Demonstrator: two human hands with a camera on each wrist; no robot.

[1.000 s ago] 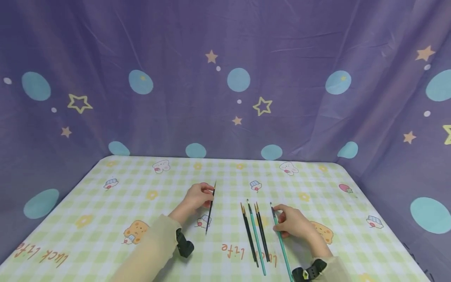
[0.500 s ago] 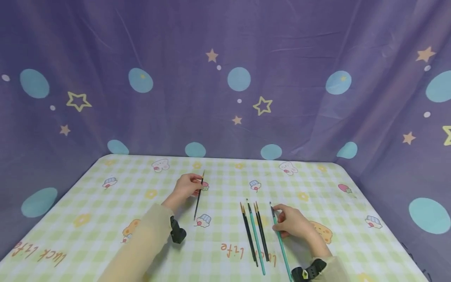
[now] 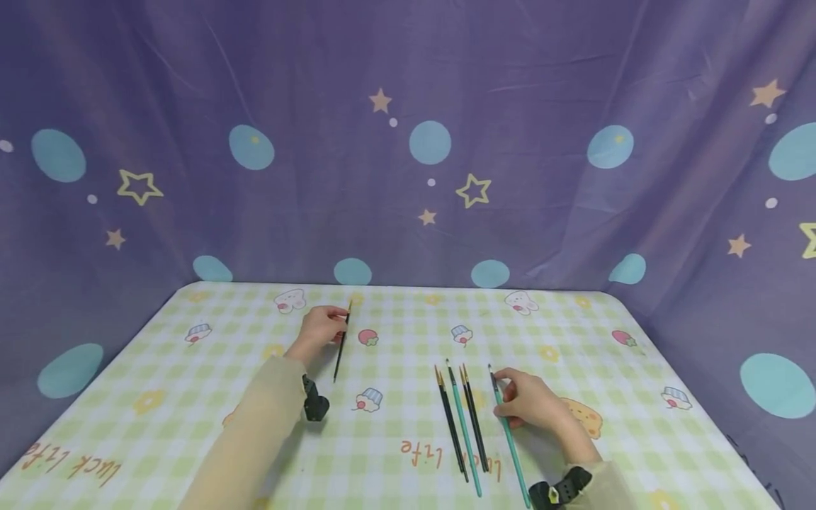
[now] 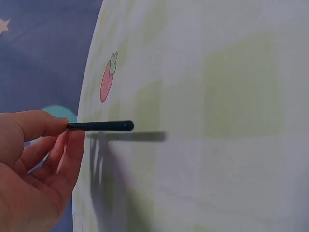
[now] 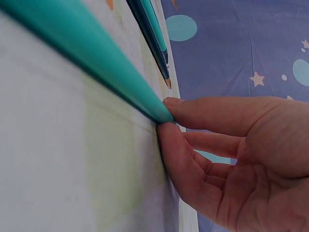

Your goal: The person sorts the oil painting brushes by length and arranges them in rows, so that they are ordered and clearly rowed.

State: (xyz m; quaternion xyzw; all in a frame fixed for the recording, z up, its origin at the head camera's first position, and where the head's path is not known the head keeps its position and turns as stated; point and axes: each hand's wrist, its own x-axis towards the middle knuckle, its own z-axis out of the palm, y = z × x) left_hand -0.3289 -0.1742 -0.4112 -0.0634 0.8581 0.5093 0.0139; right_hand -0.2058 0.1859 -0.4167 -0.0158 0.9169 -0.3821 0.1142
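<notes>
The left hand has moved more to the left and far, and the black brush went with it; thumb and fingertips pinch it. I judge this brush is being set apart: it is now well away from the other brushes. In the left wrist view its shadow falls apart from it, so its near end seems lifted over the cloth. The right hand has stayed at the right, thumb and finger closed on the teal brush. Between the hands lie the other black brushes and a second teal one.

On the cloth, upside down, "Luck Life" can be read near left. On the brushes I can read no brand.
</notes>
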